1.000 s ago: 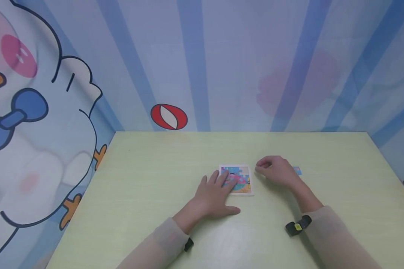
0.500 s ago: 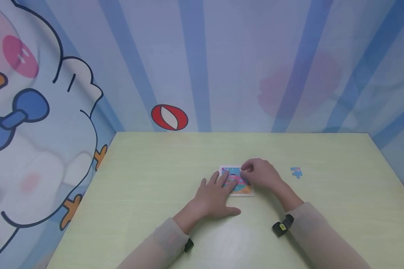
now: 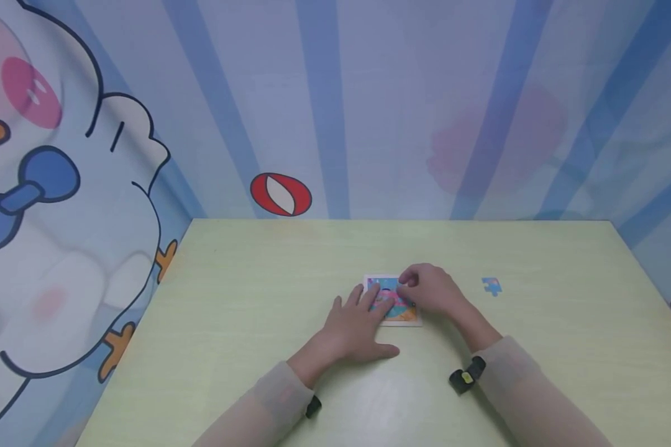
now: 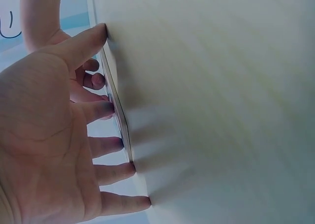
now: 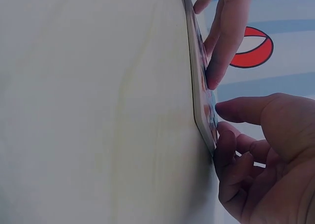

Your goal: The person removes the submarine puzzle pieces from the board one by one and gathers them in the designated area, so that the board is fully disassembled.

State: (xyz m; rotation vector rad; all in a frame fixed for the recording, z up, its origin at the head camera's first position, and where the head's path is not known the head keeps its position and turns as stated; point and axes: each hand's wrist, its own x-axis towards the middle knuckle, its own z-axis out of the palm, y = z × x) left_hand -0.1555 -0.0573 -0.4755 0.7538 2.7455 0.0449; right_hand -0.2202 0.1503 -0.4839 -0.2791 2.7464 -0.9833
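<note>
A small framed jigsaw puzzle [image 3: 401,324] with a colourful picture lies flat on the table. My left hand [image 3: 355,326] is spread across its left side, fingertips resting on the picture and the thumb out on the tabletop. In the left wrist view the fingers [image 4: 108,145] are straight along the puzzle's edge. My right hand [image 3: 433,288] is at the puzzle's upper right, thumb and forefinger pinching a puzzle piece that they largely hide. The right wrist view shows its thumb and curled fingers [image 5: 231,160] right at the puzzle's surface.
A loose blue puzzle piece [image 3: 491,286] lies on the pale table [image 3: 257,279] to the right of my right hand. Behind the table hangs a blue striped cartoon backdrop [image 3: 386,124]. Each wrist wears a dark strap.
My right hand has moved left from beside the puzzle onto its upper right part, uncovering the loose piece, and has barely shifted since. The left hand stays in place.
</note>
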